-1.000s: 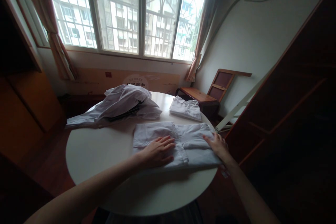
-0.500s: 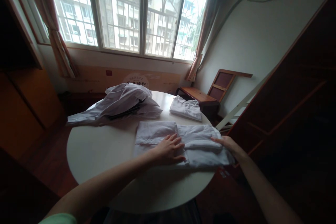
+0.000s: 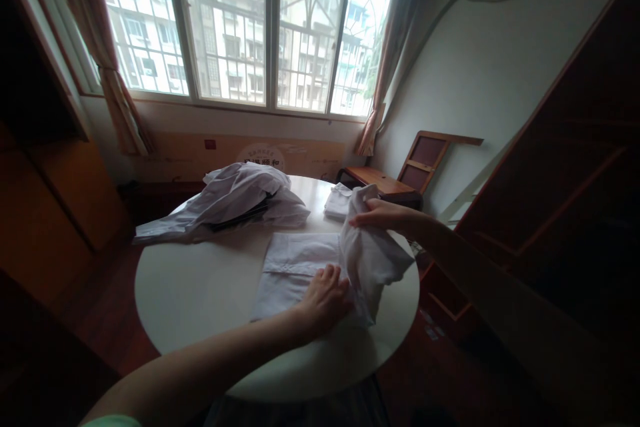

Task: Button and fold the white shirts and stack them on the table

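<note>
A partly folded white shirt [image 3: 300, 257] lies in front of me on the round white table [image 3: 200, 293]. My left hand [image 3: 327, 290] rests on the middle of it, palm down with the fingers stretched out. Gripped in my right hand [image 3: 383, 213] is the shirt's right part, lifted off the table and hanging in loose folds toward the tabletop. Behind that raised cloth, a small folded white garment [image 3: 336, 201] is partly hidden.
A loose heap of white clothes [image 3: 240, 193] with something dark among them covers the table's far left. Beyond the table stand a wooden bench [image 3: 373, 179] and a brown-panelled wooden frame [image 3: 423, 157]. A dark red wooden panel [image 3: 540, 200] leans at right.
My right hand has raised the shirt's right part from the table and brought it up and to the left. My left hand stays on the shirt's middle.
</note>
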A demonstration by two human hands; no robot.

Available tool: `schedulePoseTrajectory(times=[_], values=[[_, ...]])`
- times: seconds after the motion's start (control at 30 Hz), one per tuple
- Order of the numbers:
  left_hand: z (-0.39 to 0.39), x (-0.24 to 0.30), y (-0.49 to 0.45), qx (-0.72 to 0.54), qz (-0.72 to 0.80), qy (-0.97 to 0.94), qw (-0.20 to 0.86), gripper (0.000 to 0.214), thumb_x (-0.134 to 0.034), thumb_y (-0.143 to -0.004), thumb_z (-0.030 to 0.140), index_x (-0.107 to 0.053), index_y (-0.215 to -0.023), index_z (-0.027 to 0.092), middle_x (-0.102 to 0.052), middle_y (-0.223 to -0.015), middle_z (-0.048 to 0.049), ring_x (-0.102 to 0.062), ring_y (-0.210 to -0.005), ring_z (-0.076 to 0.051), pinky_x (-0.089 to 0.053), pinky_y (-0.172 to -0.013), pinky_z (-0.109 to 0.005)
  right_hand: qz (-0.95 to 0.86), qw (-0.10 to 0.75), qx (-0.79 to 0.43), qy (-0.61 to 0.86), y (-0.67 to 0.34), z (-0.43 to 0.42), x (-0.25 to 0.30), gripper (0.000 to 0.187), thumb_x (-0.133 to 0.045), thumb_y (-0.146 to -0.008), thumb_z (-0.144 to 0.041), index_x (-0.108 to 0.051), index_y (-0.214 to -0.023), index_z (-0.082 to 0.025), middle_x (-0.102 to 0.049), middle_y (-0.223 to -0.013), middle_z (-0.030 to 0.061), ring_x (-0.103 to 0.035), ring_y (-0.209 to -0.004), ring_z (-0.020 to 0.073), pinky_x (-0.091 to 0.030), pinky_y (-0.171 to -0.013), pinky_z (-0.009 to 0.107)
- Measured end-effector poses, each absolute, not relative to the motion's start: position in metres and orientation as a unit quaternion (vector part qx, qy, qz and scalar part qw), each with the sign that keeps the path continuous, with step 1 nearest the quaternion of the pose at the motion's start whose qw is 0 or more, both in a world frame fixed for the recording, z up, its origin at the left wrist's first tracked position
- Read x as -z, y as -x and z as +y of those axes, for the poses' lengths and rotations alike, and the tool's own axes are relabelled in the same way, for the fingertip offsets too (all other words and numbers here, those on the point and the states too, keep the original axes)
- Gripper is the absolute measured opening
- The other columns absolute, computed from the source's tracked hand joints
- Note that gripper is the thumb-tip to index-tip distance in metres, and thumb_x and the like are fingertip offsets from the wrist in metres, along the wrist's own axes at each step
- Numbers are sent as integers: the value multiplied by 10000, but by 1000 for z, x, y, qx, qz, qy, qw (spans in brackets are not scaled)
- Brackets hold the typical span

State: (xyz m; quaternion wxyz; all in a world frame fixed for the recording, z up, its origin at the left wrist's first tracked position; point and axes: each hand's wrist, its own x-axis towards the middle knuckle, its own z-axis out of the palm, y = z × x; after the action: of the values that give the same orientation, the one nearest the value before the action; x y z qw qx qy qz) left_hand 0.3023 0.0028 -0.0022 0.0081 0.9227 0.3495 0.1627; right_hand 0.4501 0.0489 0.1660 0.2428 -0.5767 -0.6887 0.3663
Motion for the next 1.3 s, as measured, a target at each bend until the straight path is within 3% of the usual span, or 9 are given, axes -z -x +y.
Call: schedulePoseTrajectory(times=[0.13, 0.23, 0.4, 0.5, 0.63, 0.77, 0.9, 1.17, 1.3], values=[[-33, 3, -302, -166, 281, -945, -6, 454, -422, -850, 360, -451, -1229, 111, -496, -1239, -155, -435, -1131, -285, -383, -926, -415, -762, 116, -251, 586, -393, 63, -152, 189, -668, -644, -258, -541, -712, -137, -567, -632, 20, -533, -558, 130, -386, -452, 204], [-50, 7, -297, -153, 274, -949, -25, 612, -437, -829, 455, -377, -1289, 56, -462, -1278, -194, -418, -1152, -301, -362, -947, -422, -798, 108, -221, 551, -359, 73, -123, 228, -676, -638, -240, -542, -791, -137, -589, -689, 30, -560, -615, 149, -397, -469, 202], [-52, 13, -287, -32, 260, -965, -16, 269, -379, -868, 227, -604, -965, 116, -633, -941, -115, -573, -850, -204, -461, -708, -320, -766, 115, -446, 448, -326, 77, -80, 333, -646, -719, -316, -524, -977, -143, -619, -686, 18, -602, -598, 147, -477, -525, 237], [-46, 14, -282, -27, 239, -971, -5, 292, -378, -821, 105, -586, -1024, 129, -634, -990, -101, -583, -881, -202, -479, -720, -310, -749, 200, -518, 361, -339, 87, -76, 322, -627, -732, -394, -563, -947, -162, -652, -860, 50, -624, -800, 155, -498, -711, 276], [-38, 15, -275, -80, 225, -971, 31, 381, -365, -804, 84, -556, -1120, 176, -631, -1065, -96, -587, -980, -234, -483, -808, -325, -745, 359, -406, 389, -392, 110, -67, 416, -699, -639, -384, -584, -983, -180, -607, -1090, 65, -540, -1048, 187, -406, -913, 327], [-29, 7, -253, -102, 214, -965, 110, 361, -377, -792, 90, -587, -1061, 209, -675, -942, -70, -633, -844, -220, -491, -737, -314, -727, 280, -372, 505, -442, 113, -38, 455, -702, -602, -435, -617, -938, -140, -647, -937, 60, -585, -883, 212, -457, -778, 326], [-21, -8, -206, -177, 219, -932, 230, 366, -382, -769, 61, -656, -935, 239, -681, -950, -20, -604, -905, -160, -429, -868, -254, -720, 268, -356, 531, -473, 83, -20, 425, -652, -636, -505, -633, -821, -124, -634, -775, 35, -575, -727, 184, -447, -640, 272], [-37, -14, -156, -258, 381, -802, 381, 306, -450, -824, 374, -689, -841, 183, -616, -1093, -67, -491, -1089, -229, -354, -968, -309, -749, 265, -422, 437, -492, 12, -19, 350, -696, -623, -458, -653, -788, -153, -554, -1060, 93, -530, -988, 231, -429, -839, 309], [-48, -2, -170, -312, 484, -722, 385, 328, -519, -773, 451, -662, -775, 156, -632, -972, -78, -549, -927, -218, -420, -836, -266, -732, 292, -421, 449, -489, 4, -6, 314, -658, -669, -471, -650, -711, -160, -563, -981, 77, -543, -940, 224, -441, -812, 303]])
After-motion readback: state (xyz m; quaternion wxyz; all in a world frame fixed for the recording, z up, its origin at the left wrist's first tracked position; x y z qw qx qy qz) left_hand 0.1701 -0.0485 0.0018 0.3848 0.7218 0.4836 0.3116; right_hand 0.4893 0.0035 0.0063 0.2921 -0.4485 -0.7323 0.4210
